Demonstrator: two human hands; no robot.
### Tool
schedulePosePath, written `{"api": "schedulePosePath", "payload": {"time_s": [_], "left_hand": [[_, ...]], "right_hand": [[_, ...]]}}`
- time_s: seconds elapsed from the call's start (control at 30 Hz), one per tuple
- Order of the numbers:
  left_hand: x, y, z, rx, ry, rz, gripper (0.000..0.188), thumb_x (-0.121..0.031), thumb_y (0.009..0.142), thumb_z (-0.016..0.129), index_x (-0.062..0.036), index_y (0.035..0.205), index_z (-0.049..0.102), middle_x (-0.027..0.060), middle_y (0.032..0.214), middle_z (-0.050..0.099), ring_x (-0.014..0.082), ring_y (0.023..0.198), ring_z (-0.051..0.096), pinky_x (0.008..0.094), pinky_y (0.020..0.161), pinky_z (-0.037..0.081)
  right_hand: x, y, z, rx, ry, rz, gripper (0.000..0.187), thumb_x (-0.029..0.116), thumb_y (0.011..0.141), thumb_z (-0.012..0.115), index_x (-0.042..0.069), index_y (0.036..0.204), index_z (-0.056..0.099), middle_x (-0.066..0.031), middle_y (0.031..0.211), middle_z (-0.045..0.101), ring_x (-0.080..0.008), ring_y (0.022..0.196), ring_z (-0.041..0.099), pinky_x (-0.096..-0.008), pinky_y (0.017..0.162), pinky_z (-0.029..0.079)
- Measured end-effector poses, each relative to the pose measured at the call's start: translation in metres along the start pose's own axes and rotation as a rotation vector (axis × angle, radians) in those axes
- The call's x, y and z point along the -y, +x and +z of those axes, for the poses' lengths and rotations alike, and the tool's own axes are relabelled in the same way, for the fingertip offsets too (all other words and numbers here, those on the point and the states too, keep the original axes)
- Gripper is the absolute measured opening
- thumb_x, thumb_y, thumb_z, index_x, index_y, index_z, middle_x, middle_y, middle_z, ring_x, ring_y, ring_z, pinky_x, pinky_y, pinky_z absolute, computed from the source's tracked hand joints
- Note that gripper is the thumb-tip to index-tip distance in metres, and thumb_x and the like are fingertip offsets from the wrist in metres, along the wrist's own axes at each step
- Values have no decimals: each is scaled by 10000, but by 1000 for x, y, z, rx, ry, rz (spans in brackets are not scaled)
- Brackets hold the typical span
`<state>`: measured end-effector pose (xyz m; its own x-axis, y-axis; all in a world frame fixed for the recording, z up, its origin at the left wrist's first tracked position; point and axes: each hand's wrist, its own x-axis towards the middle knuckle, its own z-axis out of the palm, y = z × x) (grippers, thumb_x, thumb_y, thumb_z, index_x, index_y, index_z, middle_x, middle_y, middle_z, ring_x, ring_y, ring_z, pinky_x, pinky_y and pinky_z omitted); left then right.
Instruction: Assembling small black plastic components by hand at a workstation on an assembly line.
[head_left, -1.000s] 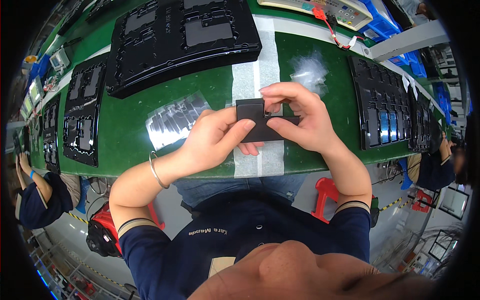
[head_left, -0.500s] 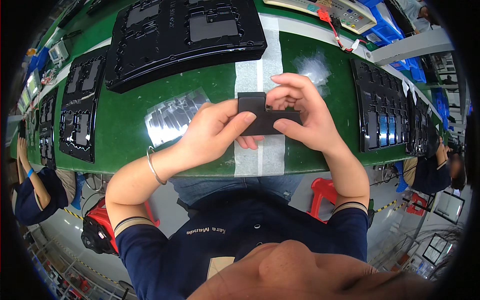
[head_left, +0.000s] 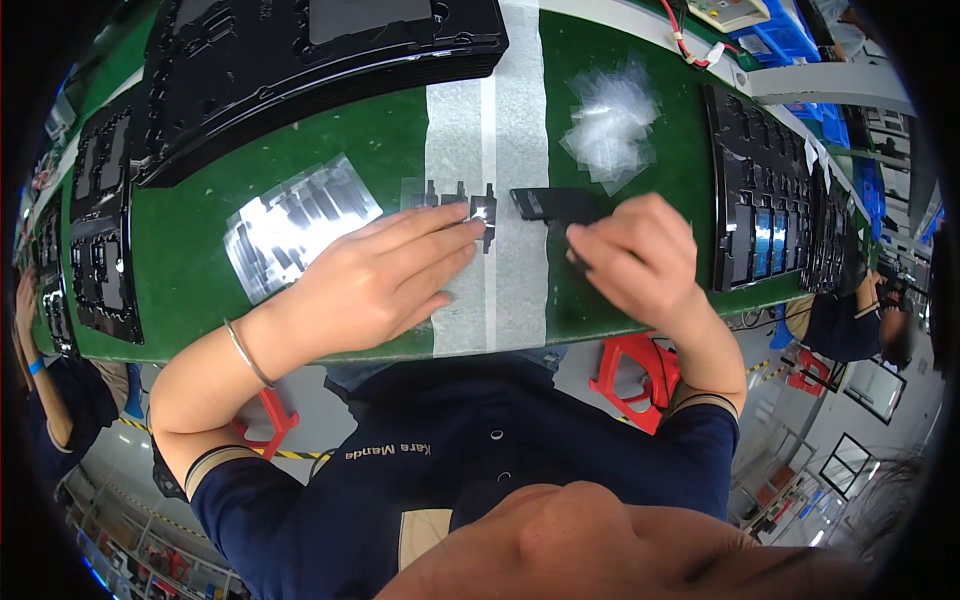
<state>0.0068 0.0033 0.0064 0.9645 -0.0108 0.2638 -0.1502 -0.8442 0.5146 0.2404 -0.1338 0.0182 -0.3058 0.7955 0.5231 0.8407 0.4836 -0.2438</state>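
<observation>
On the green desk (head_left: 200, 260), a sheet of foil-backed strips (head_left: 295, 225) lies at the left. The left hand (head_left: 375, 280) is laid flat, fingers extended onto a small black strip (head_left: 470, 205) on the white band. The right hand (head_left: 635, 260) is curled, pinching a black flat part (head_left: 555, 205). Judged step: sticker pick-up; careful peeling and alignment are called for next.

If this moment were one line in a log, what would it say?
left hand: fingers flat on clear film strip | right hand: resting on black part | surface: green bench
</observation>
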Motion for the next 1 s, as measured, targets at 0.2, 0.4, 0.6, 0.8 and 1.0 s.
{"api": "schedulePosePath", "payload": {"time_s": [0.2, 0.4, 0.6, 0.8, 1.0], "left_hand": [[-1, -1, 2, 13, -38, -65, 491, -111, 602, 674, 56, 1050, 562, 197, 1188, 504, 334, 1103, 505, 383, 853, 476], [4, 2, 3, 33, 5, -38, 477, -103, 569, 680, 55, 1007, 579, 183, 1157, 526, 355, 1097, 502, 385, 866, 483], [8, 1, 3, 55, 50, -22, 385, -112, 609, 658, 37, 958, 597, 170, 1134, 538, 353, 1089, 504, 370, 855, 500], [7, 1, 2, 70, 37, -53, 277, -92, 681, 618, 22, 933, 606, 148, 1127, 546, 328, 1097, 497, 348, 859, 511], [8, 1, 4, 52, 43, -41, 216, -51, 707, 597, 14, 913, 608, 143, 1110, 559, 320, 1084, 508, 331, 847, 517]], "right_hand": [[10, -8, -7, 327, 148, 190, 585, 376, 490, 752, 62, 970, 631, -75, 1041, 528, -269, 970, 482, -394, 785, 383], [5, -6, -3, 459, 217, 424, 713, 291, 485, 789, 91, 1130, 563, -109, 1190, 428, -313, 1037, 414, -430, 862, 334], [4, 3, 5, 457, 301, 429, 689, 246, 455, 782, 87, 1097, 590, -126, 1148, 423, -324, 1007, 407, -425, 819, 346], [6, 8, 10, 447, 314, 403, 670, 255, 463, 763, 91, 1092, 605, -133, 1126, 432, -308, 984, 413, -405, 793, 361], [6, 7, 11, 433, 311, 401, 655, 271, 483, 754, 76, 1090, 604, -135, 1127, 450, -309, 976, 417, -403, 799, 367]]}}
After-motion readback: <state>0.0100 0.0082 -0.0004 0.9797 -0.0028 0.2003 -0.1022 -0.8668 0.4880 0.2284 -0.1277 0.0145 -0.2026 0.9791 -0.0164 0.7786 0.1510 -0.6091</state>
